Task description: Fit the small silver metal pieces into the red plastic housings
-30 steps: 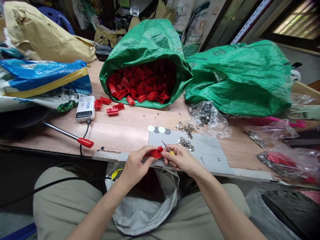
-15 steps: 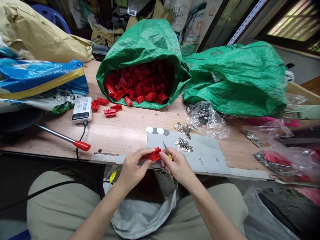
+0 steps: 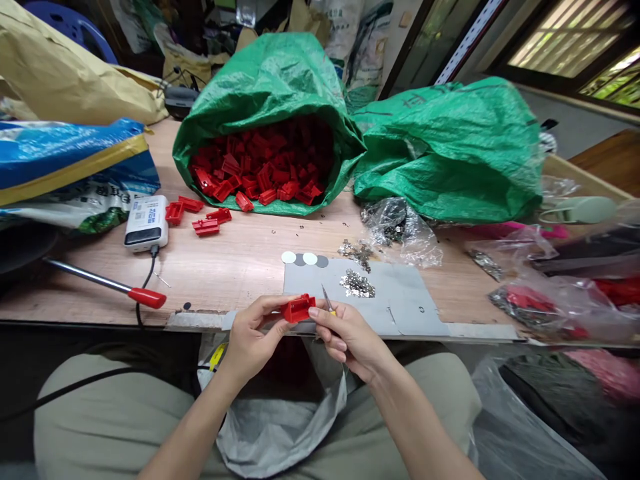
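My left hand [image 3: 253, 337] pinches a small red plastic part [image 3: 298, 309] at the near table edge. My right hand [image 3: 347, 337] is closed around tweezers with a yellow grip [image 3: 327, 302], its index fingertip touching the red part. Both hands hover over a grey plastic bag [image 3: 280, 413] that hangs open between my knees. Just beyond them lies a grey card sheet [image 3: 400, 300] carrying a small heap of tiny metal pieces [image 3: 357, 285]. An open green sack [image 3: 270, 80] full of red parts [image 3: 260, 167] stands at the back.
Loose red parts [image 3: 200, 217] and a white power bank [image 3: 147, 222] lie at left. A red-handled tool [image 3: 115, 288] sits near the left edge. A second green sack [image 3: 450, 147] and clear bags of parts [image 3: 545, 300] fill the right. Blue and brown sacks [image 3: 65, 153] crowd the far left.
The red part has turned in my left hand, its long side now facing up. My right hand drew back slightly, tweezers tip off the part. The view shifted a little right.
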Demonstrator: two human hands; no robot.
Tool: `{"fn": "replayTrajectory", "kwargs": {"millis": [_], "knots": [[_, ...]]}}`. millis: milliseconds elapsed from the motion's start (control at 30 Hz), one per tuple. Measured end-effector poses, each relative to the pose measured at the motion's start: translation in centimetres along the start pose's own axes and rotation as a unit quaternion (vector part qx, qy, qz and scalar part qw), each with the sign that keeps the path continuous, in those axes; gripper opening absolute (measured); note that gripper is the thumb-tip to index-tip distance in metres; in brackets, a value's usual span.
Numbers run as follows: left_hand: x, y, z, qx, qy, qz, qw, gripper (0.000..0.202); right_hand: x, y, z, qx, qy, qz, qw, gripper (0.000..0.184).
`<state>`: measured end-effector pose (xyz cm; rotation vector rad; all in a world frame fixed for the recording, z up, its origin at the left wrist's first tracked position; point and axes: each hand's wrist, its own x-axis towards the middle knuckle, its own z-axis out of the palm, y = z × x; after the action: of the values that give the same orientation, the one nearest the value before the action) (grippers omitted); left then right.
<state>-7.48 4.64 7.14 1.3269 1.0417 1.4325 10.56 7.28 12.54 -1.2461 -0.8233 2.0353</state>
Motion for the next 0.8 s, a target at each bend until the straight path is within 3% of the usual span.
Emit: {"fn": "replayTrajectory", "kwargs": {"millis": [200, 400, 533, 633, 700, 733, 800], "knots": [[0.5, 0.5, -0.1, -0.068, -0.026, -0.021, 0.997, 0.022, 0.4, 0.3, -0.1, 0.033, -0.032, 0.003, 0.999, 0.036], [0.5, 0.5, -0.2, -0.06, -0.026, -0.036, 0.997, 0.022, 0.3, 0.4, -0.2, -0.005, -0.025, 0.008, 1.0, 0.037], [0.4, 0.1, -0.1, -0.047, -0.023, -0.037, 0.998, 0.024, -0.2, -0.2, -0.6, -0.062, -0.024, 0.014, 0.998, 0.041], [0.5, -0.1, 0.1, -0.018, -0.003, -0.033, 0.999, 0.025, -0.5, -1.1, -1.8, -0.185, -0.005, -0.016, 0.983, 0.051], [0.6, -0.2, 0.4, 0.019, 0.006, -0.018, 1.0, 0.025, -0.3, -1.8, -3.1, -0.333, 0.096, -0.111, 0.931, 0.05], [0.7, -0.1, 0.6, 0.041, 0.005, -0.008, 0.999, 0.025, -0.1, -2.1, -3.9, -0.415, 0.164, -0.167, 0.879, 0.045], [0.8, 0.0, 0.9, 0.088, -0.004, 0.014, 0.996, 0.025, 0.5, -2.5, -5.2, -0.561, 0.266, -0.233, 0.749, 0.032]]}}
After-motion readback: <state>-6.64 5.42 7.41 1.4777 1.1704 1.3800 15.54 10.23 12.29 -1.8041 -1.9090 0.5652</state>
